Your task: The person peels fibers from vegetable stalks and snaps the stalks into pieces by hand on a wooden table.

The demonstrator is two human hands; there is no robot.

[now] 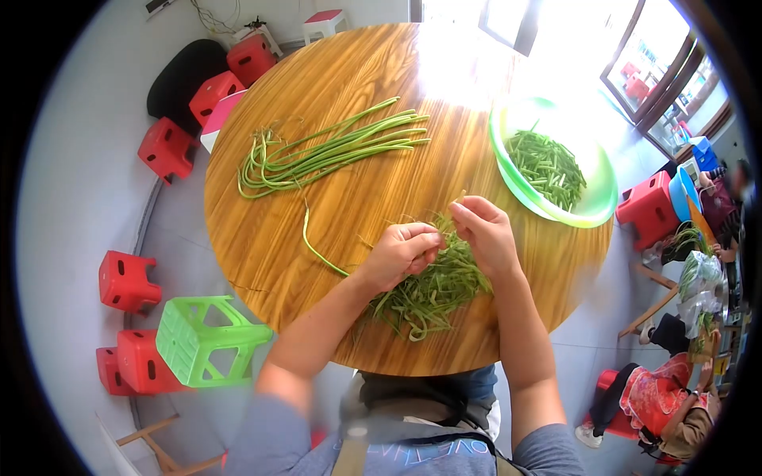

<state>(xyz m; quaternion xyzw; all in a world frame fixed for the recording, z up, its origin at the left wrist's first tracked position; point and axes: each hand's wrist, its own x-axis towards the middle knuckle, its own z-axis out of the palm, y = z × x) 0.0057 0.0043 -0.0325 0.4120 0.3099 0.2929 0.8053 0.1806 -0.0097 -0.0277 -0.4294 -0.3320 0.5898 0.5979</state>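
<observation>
Both hands are raised over a loose pile of green strips and trimmings [432, 297] at the near side of the round table. My left hand [403, 252] is closed in a pinch, and what its fingertips hold is too small to name. Close beside it, my right hand [484, 230] pinches a thin stem piece [461, 195], whose pale end pokes up above the fingers. A single long green stem [313, 247] curves along the tabletop and passes under my left forearm. Farther off lies a bundle of long green stems [333, 155], bent over at their left ends.
The wooden table [365, 214] carries a green-rimmed basin [607, 186] holding short cut green pieces [546, 168] at right. Red stools [127, 282] and a green stool [198, 341] stand at left. People sit at far right, one wearing a red patterned apron [655, 397].
</observation>
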